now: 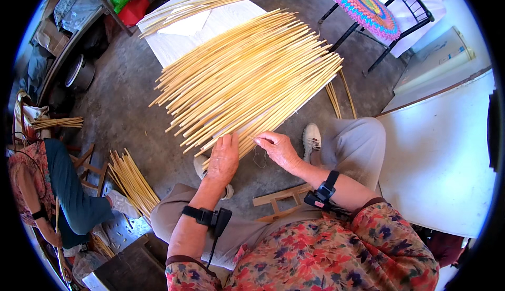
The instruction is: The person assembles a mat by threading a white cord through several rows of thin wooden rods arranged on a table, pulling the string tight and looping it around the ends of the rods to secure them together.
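Observation:
A wide layer of pale yellow reed stalks [247,70] lies side by side across a low white board in front of me. At its near edge my left hand [223,160] presses its fingers together over the stalks, its thumb mostly hidden. To the right, my right hand [280,149] is closed in a pinch at the edge of the layer. A thin thread [256,158] hangs in a loose loop below its fingertips. Whether the right fingers also touch a stalk cannot be made out. Both of my wrists wear black straps with small devices.
More stalks [194,11] lie on the board's far end. A bundle [131,180] rests on the floor at left, near a seated person [68,186] holding a stalk. A chair with a colourful round cushion [367,11] stands far right; a wooden frame [281,196] lies below my hands.

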A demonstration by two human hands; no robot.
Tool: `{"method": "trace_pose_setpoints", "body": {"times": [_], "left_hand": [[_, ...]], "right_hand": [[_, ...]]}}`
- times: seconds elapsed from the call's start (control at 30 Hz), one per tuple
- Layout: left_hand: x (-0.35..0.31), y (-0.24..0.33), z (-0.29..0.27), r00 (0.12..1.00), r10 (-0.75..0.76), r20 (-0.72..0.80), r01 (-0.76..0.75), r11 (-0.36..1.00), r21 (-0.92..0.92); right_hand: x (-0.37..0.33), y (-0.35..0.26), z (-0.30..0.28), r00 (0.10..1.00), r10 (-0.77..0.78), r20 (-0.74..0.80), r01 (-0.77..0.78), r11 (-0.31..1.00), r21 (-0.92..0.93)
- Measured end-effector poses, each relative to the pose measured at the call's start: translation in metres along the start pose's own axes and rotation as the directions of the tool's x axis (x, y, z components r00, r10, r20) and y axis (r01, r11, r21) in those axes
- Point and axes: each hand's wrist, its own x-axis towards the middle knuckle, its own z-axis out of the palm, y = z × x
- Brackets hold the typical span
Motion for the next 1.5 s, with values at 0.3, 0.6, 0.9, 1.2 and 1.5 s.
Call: {"method": "trace_pose_setpoints", "body": {"times": [0.3, 0.6, 0.9, 1.2, 1.5], "left_hand": [[-0.001, -0.001, 0.001, 1.000, -0.002, -0.016, 0.001, 0.999, -0.043], [0.000, -0.001, 0.001, 1.000, 0.001, -0.020, -0.002, 0.999, -0.051], [-0.002, -0.003, 0.003, 1.000, -0.002, -0.012, 0.001, 0.999, -0.046], [-0.001, -0.001, 0.000, 1.000, -0.005, 0.000, 0.005, 0.999, -0.041], [-0.001, 0.000, -0.001, 1.000, 0.004, 0.004, -0.004, 1.000, -0.024]], "right_hand": [[-0.008, 0.002, 0.009, 1.000, 0.007, -0.011, -0.008, 0.999, -0.033], [-0.009, 0.011, 0.006, 0.926, -0.378, 0.014, 0.354, 0.853, -0.384], [-0.008, 0.007, -0.003, 0.959, -0.235, 0.158, 0.279, 0.878, -0.390], [-0.007, 0.010, -0.004, 0.946, -0.274, 0.171, 0.321, 0.853, -0.411], [-0.011, 0.005, 0.002, 0.964, -0.244, 0.111, 0.267, 0.861, -0.433]]}}
